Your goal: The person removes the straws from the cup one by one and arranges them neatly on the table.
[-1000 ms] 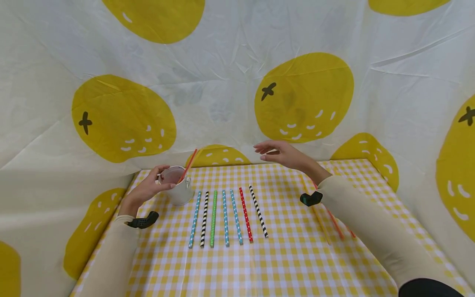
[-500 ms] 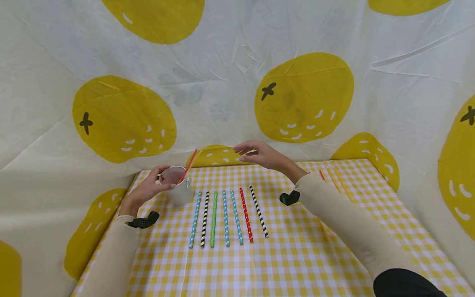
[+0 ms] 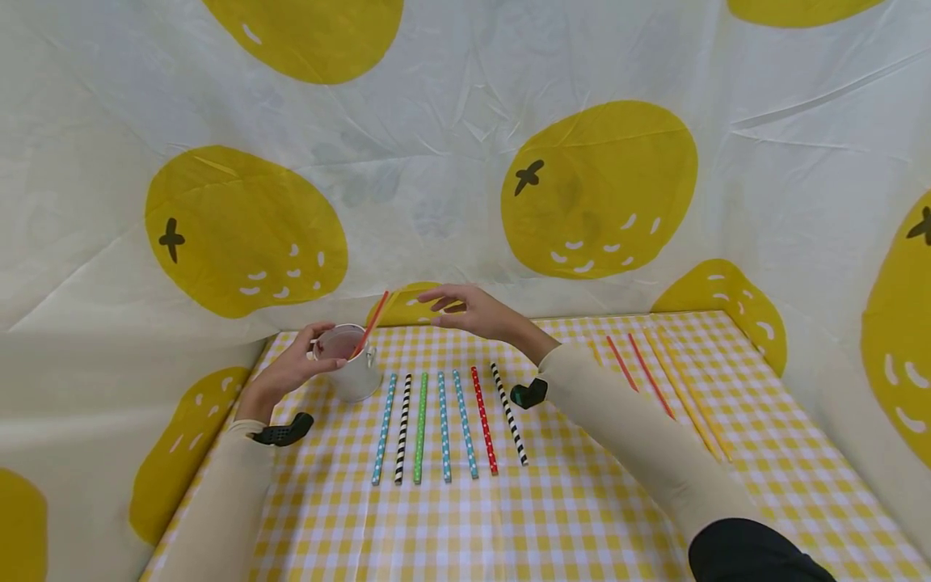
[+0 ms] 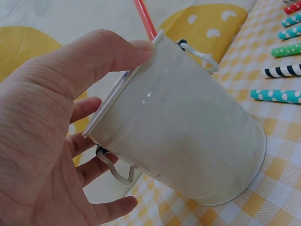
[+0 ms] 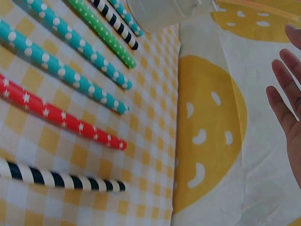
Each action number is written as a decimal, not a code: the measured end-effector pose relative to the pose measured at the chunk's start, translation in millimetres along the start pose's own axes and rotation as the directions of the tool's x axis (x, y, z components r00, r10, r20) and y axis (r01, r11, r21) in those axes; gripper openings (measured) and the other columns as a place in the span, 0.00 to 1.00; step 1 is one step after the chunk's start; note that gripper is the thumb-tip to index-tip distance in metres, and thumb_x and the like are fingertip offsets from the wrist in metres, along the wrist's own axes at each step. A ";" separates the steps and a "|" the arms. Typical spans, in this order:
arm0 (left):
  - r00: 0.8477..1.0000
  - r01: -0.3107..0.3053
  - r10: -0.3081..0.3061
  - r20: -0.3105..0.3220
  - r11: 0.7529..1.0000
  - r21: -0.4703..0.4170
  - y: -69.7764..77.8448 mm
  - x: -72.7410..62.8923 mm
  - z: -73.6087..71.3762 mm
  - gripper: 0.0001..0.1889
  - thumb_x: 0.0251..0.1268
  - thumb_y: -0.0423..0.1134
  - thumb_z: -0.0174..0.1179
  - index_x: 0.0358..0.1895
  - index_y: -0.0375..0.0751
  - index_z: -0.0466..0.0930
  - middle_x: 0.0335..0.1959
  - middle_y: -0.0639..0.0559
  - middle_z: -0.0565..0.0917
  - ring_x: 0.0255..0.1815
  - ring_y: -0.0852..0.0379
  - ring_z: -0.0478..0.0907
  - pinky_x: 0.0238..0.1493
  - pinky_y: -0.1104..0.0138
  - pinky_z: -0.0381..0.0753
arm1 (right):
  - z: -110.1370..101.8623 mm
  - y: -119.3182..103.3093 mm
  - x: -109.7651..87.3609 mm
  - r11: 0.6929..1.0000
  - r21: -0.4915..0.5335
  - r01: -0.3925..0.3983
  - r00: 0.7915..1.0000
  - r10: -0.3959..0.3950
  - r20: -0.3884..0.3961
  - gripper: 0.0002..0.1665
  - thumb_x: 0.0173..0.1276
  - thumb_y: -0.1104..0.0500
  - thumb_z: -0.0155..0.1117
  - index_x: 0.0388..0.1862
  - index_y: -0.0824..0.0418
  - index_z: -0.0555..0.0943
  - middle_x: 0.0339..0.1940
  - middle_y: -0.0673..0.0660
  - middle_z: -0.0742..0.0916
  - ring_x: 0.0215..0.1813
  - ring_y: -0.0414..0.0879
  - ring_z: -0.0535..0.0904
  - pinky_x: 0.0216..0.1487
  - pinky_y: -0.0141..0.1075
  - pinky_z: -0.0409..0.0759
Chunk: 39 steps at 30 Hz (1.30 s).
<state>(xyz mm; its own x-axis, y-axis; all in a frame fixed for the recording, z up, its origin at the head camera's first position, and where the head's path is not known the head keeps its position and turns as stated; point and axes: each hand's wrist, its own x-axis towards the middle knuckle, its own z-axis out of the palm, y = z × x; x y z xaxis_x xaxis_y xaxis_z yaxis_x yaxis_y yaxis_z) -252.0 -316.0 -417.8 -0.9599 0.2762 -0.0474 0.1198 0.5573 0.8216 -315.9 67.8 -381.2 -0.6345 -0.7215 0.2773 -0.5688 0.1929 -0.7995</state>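
In the head view, a small white metal bucket (image 3: 358, 383) stands at the table's back left. My left hand (image 3: 294, 364) holds it by the rim; the left wrist view shows the thumb (image 4: 134, 52) pressed at the rim and fingers behind, near a side handle (image 4: 115, 172). A red straw (image 3: 375, 314) and a yellow straw (image 3: 389, 305) lean out of the bucket. Right of them my right hand (image 3: 480, 314) is in the air, fingers loosely bent and holding nothing. A row of patterned paper straws lies in front: blue (image 3: 385, 424), striped (image 3: 403, 428), green (image 3: 420, 424) and red (image 3: 484, 420).
Red plastic straws (image 3: 650, 376) and yellow straws (image 3: 680, 388) lie on the right of the table, beyond my right sleeve (image 3: 618, 432). A yellow checked cloth (image 3: 436, 533) covers the table. A fabric backdrop (image 3: 436, 226) with yellow fruit hangs close behind.
My right hand has moved left through the air towards the bucket, uncovering more of the plastic straws on the right. My left hand and the bucket stay in place.
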 end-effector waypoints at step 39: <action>1.000 -0.009 0.009 -0.014 1.000 0.029 -2.4 3.0 0.9 0.46 0.69 0.50 0.67 0.81 0.43 0.48 0.79 0.38 0.51 0.73 0.34 0.55 0.61 0.45 0.68 | 36.0 -18.4 22.5 0.998 -0.069 -0.015 0.999 0.018 0.046 0.33 0.78 0.63 0.59 0.79 0.49 0.67 0.78 0.53 0.70 0.67 0.51 0.77 0.63 0.43 0.77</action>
<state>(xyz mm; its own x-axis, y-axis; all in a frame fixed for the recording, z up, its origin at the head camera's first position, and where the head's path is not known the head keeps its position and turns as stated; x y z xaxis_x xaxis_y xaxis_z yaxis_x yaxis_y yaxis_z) -254.9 -315.8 -420.4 -0.9622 0.2706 -0.0321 0.1354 0.5769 0.8055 -300.8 24.0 -379.4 -0.6200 -0.7475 0.2386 -0.5943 0.2489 -0.7648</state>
